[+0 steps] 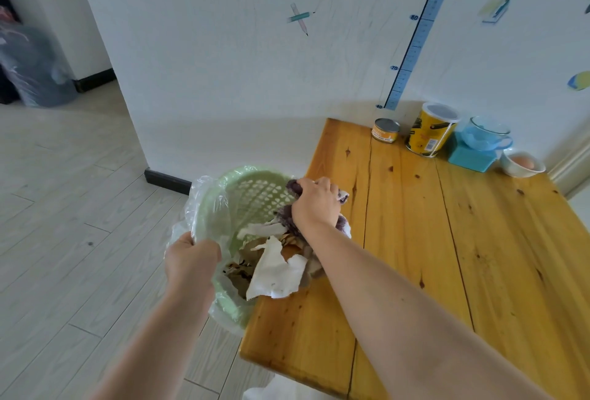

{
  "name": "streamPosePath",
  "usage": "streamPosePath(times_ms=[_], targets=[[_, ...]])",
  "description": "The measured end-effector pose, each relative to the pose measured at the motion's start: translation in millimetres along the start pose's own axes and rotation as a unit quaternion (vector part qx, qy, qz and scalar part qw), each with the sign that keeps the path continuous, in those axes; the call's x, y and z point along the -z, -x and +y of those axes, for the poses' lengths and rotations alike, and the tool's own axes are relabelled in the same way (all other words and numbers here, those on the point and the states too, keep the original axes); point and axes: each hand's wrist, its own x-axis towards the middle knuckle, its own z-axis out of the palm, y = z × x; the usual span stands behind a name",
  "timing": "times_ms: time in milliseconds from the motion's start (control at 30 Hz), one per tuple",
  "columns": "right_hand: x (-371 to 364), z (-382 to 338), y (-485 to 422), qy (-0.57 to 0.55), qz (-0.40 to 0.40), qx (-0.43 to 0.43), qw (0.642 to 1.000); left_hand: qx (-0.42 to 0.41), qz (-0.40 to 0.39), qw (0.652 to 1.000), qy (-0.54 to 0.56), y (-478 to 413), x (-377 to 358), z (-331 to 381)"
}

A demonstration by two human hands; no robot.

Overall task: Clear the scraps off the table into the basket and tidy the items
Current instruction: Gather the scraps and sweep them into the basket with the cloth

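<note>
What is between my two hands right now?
In the head view, the left hand grips the basket rim, the right hand grips a cloth; between them lie scraps, white paper and brown bits, at the basket's mouth.

head cam | forward-down | close over table (479, 256) edge, basket (252, 192)
</note>
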Motion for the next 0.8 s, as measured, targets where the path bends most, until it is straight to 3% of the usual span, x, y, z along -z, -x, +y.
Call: streamPosePath(times_ms=[267, 433, 533, 600, 800], targets=[[2, -19, 5, -0.213, -0.007, 0.015, 0.977, -0.008, 0.005, 1.0, 0.001, 5, 6, -1], [22, -15, 2, -0.299, 0.055, -0.021, 0.952, -0.014, 0.01, 1.0, -0.011, 5, 11, -4], [40, 0, 0, -0.253, 0.104, -0.019, 0.962, -0.018, 0.009, 1.0, -0.015, 8, 15, -3], [52, 16, -1, -0.194, 0.097, -0.015, 0.976, -0.02, 0.008, 1.0, -0.017, 11, 18, -3], [52, 46, 26, 0.025, -0.07, -0.051, 0.996, -0.02, 0.012, 0.999, -0.024, 15, 21, -3]])
